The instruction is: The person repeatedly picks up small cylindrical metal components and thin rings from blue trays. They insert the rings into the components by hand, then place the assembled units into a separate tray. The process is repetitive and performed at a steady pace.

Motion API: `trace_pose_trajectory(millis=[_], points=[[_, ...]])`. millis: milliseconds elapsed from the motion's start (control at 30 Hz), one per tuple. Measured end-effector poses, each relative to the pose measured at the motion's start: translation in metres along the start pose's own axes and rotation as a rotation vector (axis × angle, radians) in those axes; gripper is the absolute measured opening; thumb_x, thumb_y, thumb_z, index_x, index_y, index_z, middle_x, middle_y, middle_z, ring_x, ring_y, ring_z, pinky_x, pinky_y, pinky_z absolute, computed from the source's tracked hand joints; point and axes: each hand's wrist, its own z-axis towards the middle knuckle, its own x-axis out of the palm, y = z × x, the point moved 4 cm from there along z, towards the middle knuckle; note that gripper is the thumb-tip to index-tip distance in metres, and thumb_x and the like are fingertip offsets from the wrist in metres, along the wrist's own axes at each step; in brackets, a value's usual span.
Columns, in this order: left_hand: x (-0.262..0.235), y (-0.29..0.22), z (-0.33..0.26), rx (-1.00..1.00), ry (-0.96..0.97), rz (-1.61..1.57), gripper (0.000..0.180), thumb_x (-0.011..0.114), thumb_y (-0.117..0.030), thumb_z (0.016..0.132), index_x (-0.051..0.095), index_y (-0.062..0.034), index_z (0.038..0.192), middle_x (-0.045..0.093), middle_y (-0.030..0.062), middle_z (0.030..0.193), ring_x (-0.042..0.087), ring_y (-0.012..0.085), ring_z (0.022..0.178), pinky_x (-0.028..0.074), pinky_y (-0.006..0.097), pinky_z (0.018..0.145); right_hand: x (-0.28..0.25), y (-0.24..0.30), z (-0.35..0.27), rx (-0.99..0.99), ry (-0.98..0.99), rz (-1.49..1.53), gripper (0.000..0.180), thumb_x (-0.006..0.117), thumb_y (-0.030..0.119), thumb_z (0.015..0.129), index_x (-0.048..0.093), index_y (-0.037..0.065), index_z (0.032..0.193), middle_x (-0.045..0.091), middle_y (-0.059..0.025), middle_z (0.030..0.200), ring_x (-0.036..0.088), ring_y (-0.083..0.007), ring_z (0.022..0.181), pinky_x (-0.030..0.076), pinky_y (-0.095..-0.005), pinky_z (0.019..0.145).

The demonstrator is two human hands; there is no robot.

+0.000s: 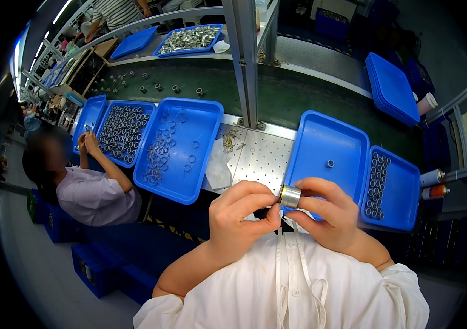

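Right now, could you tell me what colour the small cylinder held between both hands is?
Shiny silver metal cylinder with a brass-yellow band; head view.

**Both hands met close in front of my chest**

My forearms came up from the lower edge, bare from the elbow, out of short white sleeves. The left forearm rose on a slant from lower left, wrist bent inward. My left hand point(240, 211) was curled, knuckles up and toward the camera, fingers folded, thumb tip pressing rightward. My right hand point(326, 211) faced it, wrist cocked, index finger arched over the top and thumb underneath, the other fingers tucked below. The fingertips of the two hands nearly touched, pinching a small metal cylinder point(289, 196) between them. Both hands were held above my lap, just short of the surface.
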Motion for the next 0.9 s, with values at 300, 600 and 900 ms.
trace_pose_trajectory(millis=[300,600,900], points=[[0.001,-0.001,0.002,0.051,-0.023,0.034,0.018,0.07,0.006,0.056,0.063,-0.0008,0.072,0.062,0.0076,0.077,0.061,0.018,0.065,0.049,0.026,0.057,-0.001,-0.003,0.003,-0.024,-0.018,0.007,0.023,0.076,0.0,0.063,0.064,0.0,0.082,0.06,-0.0122,0.096,0.062,-0.0208,0.07,0.052,-0.0271,0.058],[0.003,0.012,0.007,-0.184,0.071,-0.259,0.014,0.071,0.004,0.064,0.064,0.0013,0.077,0.062,0.0072,0.082,0.061,0.0131,0.063,0.049,0.023,0.056,-0.002,-0.006,0.005,-0.065,-0.008,-0.022,0.024,0.076,0.0,0.062,0.063,0.001,0.082,0.06,-0.013,0.096,0.062,-0.0221,0.074,0.051,-0.0284,0.06],[0.004,0.007,0.008,-0.097,0.045,-0.081,0.018,0.069,0.008,0.058,0.063,-0.0004,0.073,0.063,0.0079,0.079,0.061,0.0172,0.068,0.048,0.025,0.06,-0.002,-0.01,0.003,0.051,0.051,0.044,0.025,0.078,0.0,0.063,0.066,0.002,0.085,0.059,-0.0135,0.099,0.062,-0.0206,0.077,0.053,-0.0269,0.066]])
